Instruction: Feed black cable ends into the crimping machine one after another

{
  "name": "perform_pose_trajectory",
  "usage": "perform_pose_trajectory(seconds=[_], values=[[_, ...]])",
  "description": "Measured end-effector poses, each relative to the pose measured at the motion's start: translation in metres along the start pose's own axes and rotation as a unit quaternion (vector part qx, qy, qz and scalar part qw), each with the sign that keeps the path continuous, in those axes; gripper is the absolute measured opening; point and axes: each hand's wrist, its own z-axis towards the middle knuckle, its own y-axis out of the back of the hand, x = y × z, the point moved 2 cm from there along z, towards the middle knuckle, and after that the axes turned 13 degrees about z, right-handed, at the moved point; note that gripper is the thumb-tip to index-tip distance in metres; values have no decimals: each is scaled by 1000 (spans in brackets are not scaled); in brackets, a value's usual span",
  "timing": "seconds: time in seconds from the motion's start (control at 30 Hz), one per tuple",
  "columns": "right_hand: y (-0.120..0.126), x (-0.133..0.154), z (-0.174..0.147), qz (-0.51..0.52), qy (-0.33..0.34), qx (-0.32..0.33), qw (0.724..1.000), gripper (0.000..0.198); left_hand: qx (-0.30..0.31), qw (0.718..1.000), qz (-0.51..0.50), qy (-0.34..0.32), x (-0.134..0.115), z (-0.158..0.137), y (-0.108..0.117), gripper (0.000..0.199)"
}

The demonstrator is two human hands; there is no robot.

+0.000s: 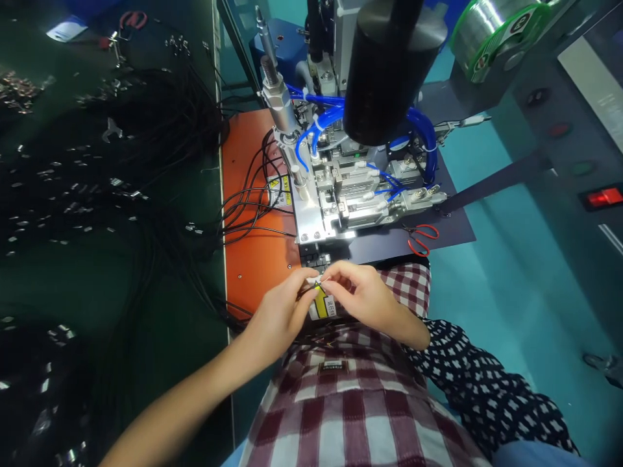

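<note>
At the front edge of the machine, my two hands meet close together. My left hand is closed in a pinch on a thin black cable, of which only a short bit shows between the fingers. My right hand pinches at the cable's end from the other side; a tiny pale tip shows by its fingers, too small to name. Just below the fingertips is a yellow arrow label. Black cable loops lie on the orange plate left of the machine.
Red-handled snips lie right of the machine. A solder spool hangs at the upper right, near a red switch. A black cylinder overhangs the machine. On the dark table at left are black cable bundles and many small metal parts.
</note>
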Motion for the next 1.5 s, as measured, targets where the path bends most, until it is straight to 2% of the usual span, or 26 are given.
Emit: perform_pose_trajectory(seconds=[0.1, 0.23, 0.33, 0.53, 0.63, 0.73, 0.87, 0.93, 1.07, 1.2, 1.37, 1.5], values=[[3, -3, 3, 73, -21, -29, 997, 11, -7, 999, -49, 8, -3, 10, 0, 19], [9, -12, 2, 156, -61, -51, 985, 18, -22, 998, -60, 4, 1, 15, -2, 19], [7, -15, -1, 118, -53, -51, 990, 20, -28, 997, -74, 3, 3, 15, -4, 18], [-1, -9, -2, -12, 20, -82, 996, 15, -52, 995, -89, 2, 4, 15, -10, 14], [-3, -8, -2, -40, 19, -67, 997, 21, -80, 994, -75, 6, 7, 15, -12, 12], [2, -10, -4, -38, 5, -50, 998, 26, -86, 993, -77, 16, 8, 14, -12, 11], [14, -13, -7, -3, 1, -114, 993, 15, -89, 994, -69, 8, 5, 11, -10, 14], [16, -14, -6, 42, -11, -125, 991, 12, -92, 994, -63, 2, 4, 11, -9, 16], [12, -17, -2, 168, -61, -88, 980, 14, -74, 992, -101, 7, 6, 10, -9, 20], [7, -18, 4, 248, -88, -44, 964, 20, -45, 985, -164, 28, 9, 9, -11, 20], [6, -16, 6, 279, -97, -13, 955, 22, -31, 981, -187, 34, 10, 8, -11, 19], [7, -12, 3, 229, -92, -33, 969, 20, -50, 986, -159, 21, 8, 10, -10, 16]])
